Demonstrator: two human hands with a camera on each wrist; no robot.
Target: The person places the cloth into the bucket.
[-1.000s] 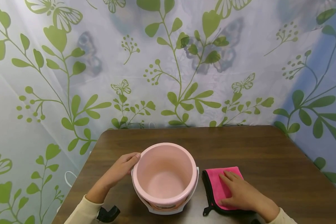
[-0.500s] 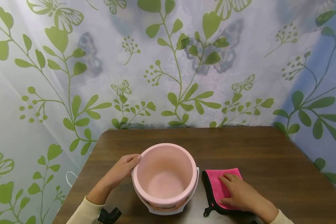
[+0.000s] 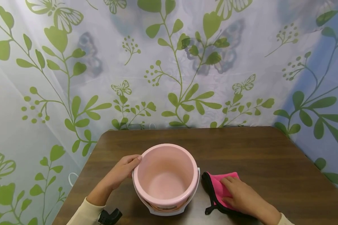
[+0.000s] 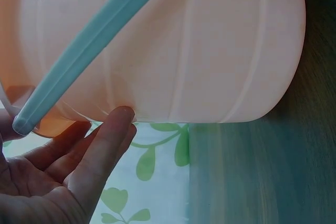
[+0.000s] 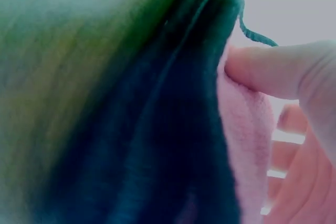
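Observation:
A pale pink bucket [image 3: 166,175] stands upright on the table, its mouth facing up and nothing inside. Its white handle [image 3: 197,184] hangs down along the front; the left wrist view shows the handle [image 4: 89,51] crossing the wall. My left hand [image 3: 124,168] holds the bucket at its left rim, with fingers [image 4: 102,148] against the outer wall. To the right lies a folded bright pink cloth [image 3: 218,186] with black edging and a small loop. My right hand [image 3: 243,195] pinches it, the thumb [image 5: 262,69] pressing into the pink side and the cloth bunching up.
The brown wooden table [image 3: 270,156] extends behind and to the right of both things. A leaf-and-butterfly patterned curtain [image 3: 163,62] hangs along its back and sides. A black device [image 3: 110,216] sits at my left wrist, and a white cord loop [image 3: 72,178] shows beyond the left edge.
My right hand's fingers have drawn inward, and the pink cloth has gathered and crumpled under them, its far edge pulled nearer. The bucket and my left hand have stayed in place.

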